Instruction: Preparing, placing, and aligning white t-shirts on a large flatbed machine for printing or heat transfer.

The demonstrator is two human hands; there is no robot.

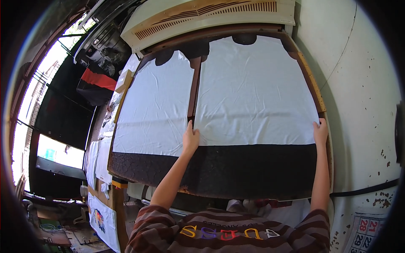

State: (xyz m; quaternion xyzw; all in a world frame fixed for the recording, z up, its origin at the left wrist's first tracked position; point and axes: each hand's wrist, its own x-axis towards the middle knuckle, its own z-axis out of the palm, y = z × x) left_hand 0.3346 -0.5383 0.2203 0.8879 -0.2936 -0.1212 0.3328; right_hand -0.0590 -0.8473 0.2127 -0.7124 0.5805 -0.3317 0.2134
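Two white T-shirt-shaped fabric panels lie flat on a dark, worn board (253, 173), a narrow brown gap between them. The right fabric panel (257, 92) is the wider one, lightly creased, with neck and armhole cutouts at its far edge. My left hand (191, 138) pinches its left edge near the lower corner, beside the gap. At its right edge, my right hand (320, 133) grips the cloth between thumb and fingers. The left fabric panel (154, 105) lies wrinkled, one far corner slightly turned up. Fingertips under the cloth are hidden.
A cream vented machine housing (206, 17) spans the board's far side. Close on the right stands a pale wall (358, 105) with a black cable (365, 190). Left of the board are a small box (123, 81), a red cloth (98, 79) and a printed white fabric piece (103, 219).
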